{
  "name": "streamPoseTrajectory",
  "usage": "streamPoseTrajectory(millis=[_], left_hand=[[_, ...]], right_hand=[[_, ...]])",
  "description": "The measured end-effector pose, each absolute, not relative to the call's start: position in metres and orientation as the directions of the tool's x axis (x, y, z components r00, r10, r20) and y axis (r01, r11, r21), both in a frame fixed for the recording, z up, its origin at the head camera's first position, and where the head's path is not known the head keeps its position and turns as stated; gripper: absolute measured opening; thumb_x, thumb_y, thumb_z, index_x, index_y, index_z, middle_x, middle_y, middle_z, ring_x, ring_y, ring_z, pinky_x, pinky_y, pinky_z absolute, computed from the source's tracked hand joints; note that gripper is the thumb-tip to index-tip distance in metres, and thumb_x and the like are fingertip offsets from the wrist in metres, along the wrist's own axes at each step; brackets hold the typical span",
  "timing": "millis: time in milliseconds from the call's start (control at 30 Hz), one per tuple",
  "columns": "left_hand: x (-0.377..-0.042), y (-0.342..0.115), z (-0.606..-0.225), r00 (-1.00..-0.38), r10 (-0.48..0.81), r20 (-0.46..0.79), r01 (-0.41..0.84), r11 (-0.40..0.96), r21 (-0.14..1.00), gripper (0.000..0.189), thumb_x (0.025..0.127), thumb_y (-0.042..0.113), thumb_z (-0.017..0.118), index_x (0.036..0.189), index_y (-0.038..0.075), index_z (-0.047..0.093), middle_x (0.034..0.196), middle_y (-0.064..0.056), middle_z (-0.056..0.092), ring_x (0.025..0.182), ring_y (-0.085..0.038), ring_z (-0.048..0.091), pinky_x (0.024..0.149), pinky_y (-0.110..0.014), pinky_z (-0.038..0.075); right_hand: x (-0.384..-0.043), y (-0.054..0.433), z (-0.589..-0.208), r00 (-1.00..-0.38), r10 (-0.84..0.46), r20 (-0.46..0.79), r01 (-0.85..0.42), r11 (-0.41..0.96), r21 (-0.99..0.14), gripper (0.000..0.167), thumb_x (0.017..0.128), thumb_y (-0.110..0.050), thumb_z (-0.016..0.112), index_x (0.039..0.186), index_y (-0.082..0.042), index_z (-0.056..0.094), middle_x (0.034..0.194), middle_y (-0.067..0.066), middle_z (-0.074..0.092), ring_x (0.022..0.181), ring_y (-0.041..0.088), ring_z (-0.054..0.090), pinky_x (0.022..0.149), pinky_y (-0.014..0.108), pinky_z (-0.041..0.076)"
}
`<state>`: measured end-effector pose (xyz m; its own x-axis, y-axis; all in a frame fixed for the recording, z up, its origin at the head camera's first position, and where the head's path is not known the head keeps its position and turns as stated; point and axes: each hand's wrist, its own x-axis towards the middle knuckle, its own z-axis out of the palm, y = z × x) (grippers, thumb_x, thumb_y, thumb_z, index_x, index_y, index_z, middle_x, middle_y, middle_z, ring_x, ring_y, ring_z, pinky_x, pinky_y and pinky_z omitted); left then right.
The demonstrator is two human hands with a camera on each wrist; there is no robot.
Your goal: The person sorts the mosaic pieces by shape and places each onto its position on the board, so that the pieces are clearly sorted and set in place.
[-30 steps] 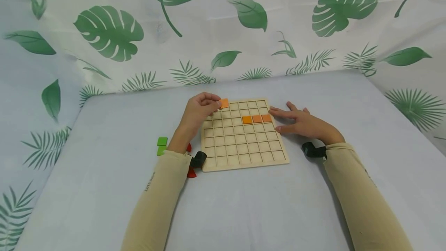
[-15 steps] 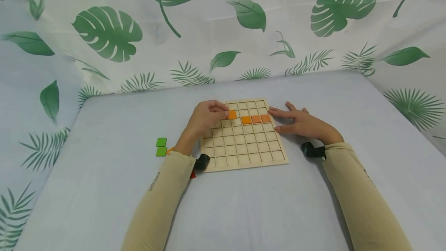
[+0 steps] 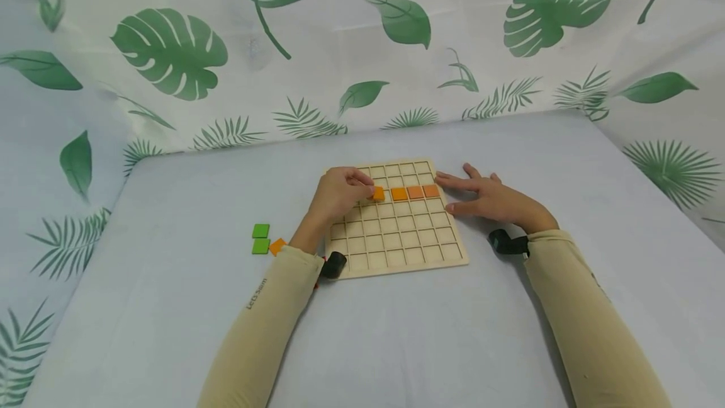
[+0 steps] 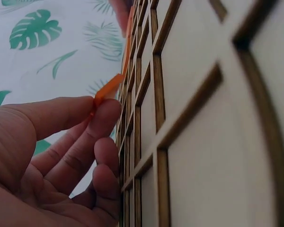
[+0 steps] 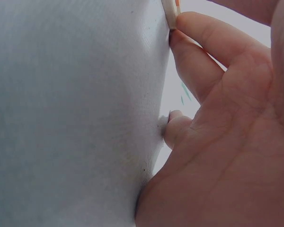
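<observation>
My left hand (image 3: 338,192) pinches a small orange square tile (image 3: 379,194) between thumb and fingertips, over the upper left part of a wooden grid board (image 3: 396,232). In the left wrist view the pinched tile (image 4: 107,90) is tilted, one corner at the grid's raised lines. To its right, three orange tiles (image 3: 415,193) sit side by side in one row, reaching the board's right edge; one cell separates them from the held tile. My right hand (image 3: 493,200) rests on the table with fingers extended, and in the right wrist view its fingertips (image 5: 184,23) touch the board's edge.
Two green tiles (image 3: 260,238) lie on the white table (image 3: 170,282) left of the board, beside a loose orange tile (image 3: 277,246). Red pieces (image 3: 315,285) are mostly hidden under the left wrist. A leaf-printed cloth (image 3: 306,49) hangs behind the table.
My left hand has moved right and towards me, carrying the orange tile from the board's top left edge down to the row of orange tiles. My right hand has stayed put.
</observation>
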<state>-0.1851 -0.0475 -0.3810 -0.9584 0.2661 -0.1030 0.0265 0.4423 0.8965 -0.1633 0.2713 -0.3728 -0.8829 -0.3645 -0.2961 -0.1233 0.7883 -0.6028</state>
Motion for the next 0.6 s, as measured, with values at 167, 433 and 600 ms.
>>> streamPoseTrajectory(millis=[167, 433, 600], left_hand=[[-0.185, -0.041, -0.384, -0.964, 0.257, -0.073, 0.069, 0.504, 0.861, 0.010, 0.101, 0.015, 0.075, 0.107, 0.007, 0.077, 0.102, -0.006, 0.075, 0.092, -0.024, 0.068, 0.079, -0.038, 0.054], [-0.182, -0.037, -0.383, -0.965, 0.258, -0.053, 0.084, 0.492, 0.867, 0.008, 0.101, 0.013, 0.075, 0.105, 0.007, 0.077, 0.100, -0.006, 0.075, 0.093, -0.024, 0.067, 0.080, -0.037, 0.054], [-0.182, -0.036, -0.383, -0.964, 0.258, -0.066, 0.070, 0.482, 0.873, 0.008, 0.101, 0.014, 0.075, 0.106, 0.007, 0.077, 0.101, -0.006, 0.074, 0.094, -0.024, 0.067, 0.081, -0.039, 0.054]], right_hand=[[-0.164, 0.271, -0.374, -0.883, -0.366, -0.295, -0.127, 0.789, -0.601, 0.077, 0.102, -0.040, 0.074, 0.166, -0.013, 0.040, 0.176, 0.011, 0.021, 0.161, 0.044, -0.013, 0.118, 0.070, -0.018], [-0.165, 0.273, -0.376, -0.882, -0.366, -0.296, -0.126, 0.790, -0.600, 0.077, 0.102, -0.040, 0.074, 0.166, -0.013, 0.040, 0.176, 0.012, 0.021, 0.161, 0.044, -0.012, 0.118, 0.070, -0.018], [-0.165, 0.273, -0.375, -0.883, -0.359, -0.301, -0.118, 0.792, -0.599, 0.078, 0.102, -0.040, 0.074, 0.166, -0.014, 0.039, 0.176, 0.012, 0.021, 0.161, 0.043, -0.013, 0.119, 0.069, -0.018]])
